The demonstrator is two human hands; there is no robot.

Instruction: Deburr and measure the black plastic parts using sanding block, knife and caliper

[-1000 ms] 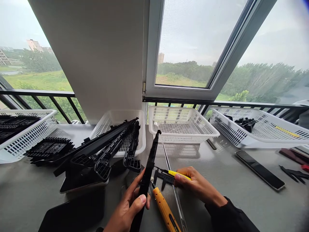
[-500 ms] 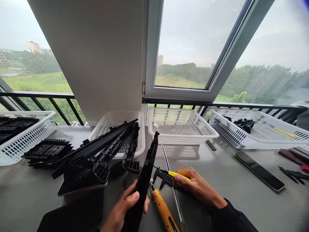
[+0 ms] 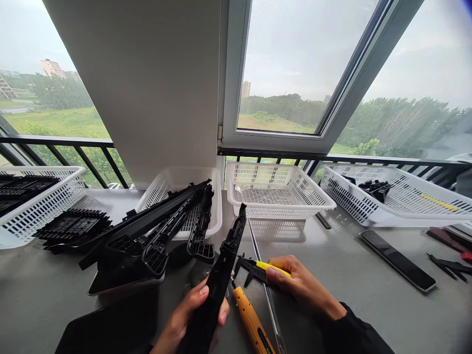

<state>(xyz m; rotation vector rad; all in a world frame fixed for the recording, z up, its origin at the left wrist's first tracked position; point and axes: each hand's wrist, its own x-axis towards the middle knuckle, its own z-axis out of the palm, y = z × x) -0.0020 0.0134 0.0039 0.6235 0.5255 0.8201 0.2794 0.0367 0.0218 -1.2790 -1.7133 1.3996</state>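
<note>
My left hand (image 3: 191, 307) is wrapped round a long black plastic trim piece (image 3: 217, 280), whose narrow end points up and away. My right hand (image 3: 295, 280) pinches a slim yellow-handled tool (image 3: 271, 268) with a thin, pointed tip. That tip reaches left to the edge of the black piece; whether it touches I cannot tell. Under the right fingers lies a black caliper (image 3: 252, 271). Between the hands rests an orange-handled tool (image 3: 249, 314) with a metal tip, beside a long thin shiny strip (image 3: 271, 305).
Several similar black pieces (image 3: 169, 226) lean on a white basket (image 3: 217, 216) at left. Another white basket (image 3: 280, 211) stands behind my hands. A third basket (image 3: 368, 211) at right holds small black parts. A phone (image 3: 398, 260) and black tweezers (image 3: 448, 268) lie at right.
The black piece has turned slightly in my left hand, its far end shifting a little right, with a notched side now more visible. My right hand has hardly moved.
</note>
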